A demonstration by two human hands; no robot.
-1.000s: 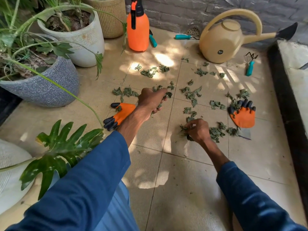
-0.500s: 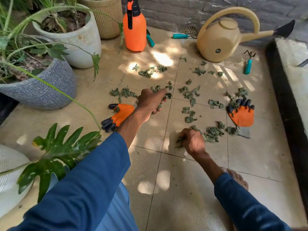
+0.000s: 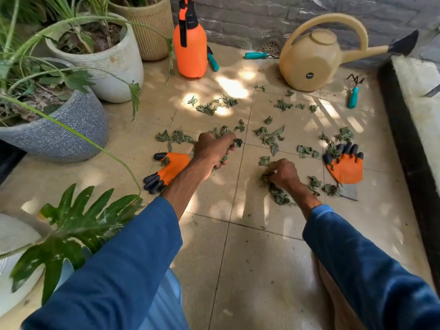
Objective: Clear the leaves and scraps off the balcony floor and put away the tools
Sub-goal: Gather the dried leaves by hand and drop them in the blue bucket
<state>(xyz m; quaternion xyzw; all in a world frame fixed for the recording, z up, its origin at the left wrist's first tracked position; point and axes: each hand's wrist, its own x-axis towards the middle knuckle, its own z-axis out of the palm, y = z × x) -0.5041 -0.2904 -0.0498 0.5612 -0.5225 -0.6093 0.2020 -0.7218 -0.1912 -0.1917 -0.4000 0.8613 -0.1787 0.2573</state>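
Head view: leaves (image 3: 269,139) lie scattered over the floor (image 3: 238,258), mostly across the middle tiles and up toward the wall. The left hand (image 3: 214,151) is closed round a bunch of them, fingers curled under, with bits poking out below the fist. The right hand (image 3: 283,172) is down on the tiles, fingertips curled and pinching leaves at the edge of a clump (image 3: 281,196) that runs back under the wrist.

An orange glove (image 3: 169,171) lies flat just beside the left wrist, partly covered by the forearm. A second glove (image 3: 345,163) lies right of the right hand, leaves on its dark fingers, and a grey blade (image 3: 348,191) pokes out from under its cuff.

Farther back, a sprayer (image 3: 189,44) stands upright near the wall with a teal handle (image 3: 212,60) just behind it. A can (image 3: 314,58) sits to the right, a trowel (image 3: 258,55) lying between the two, and a rake (image 3: 353,96) lies on the tiles right of the can.

Three pots line the left: a grey pot (image 3: 71,129), a white pot (image 3: 112,65) and a wicker pot (image 3: 152,25)
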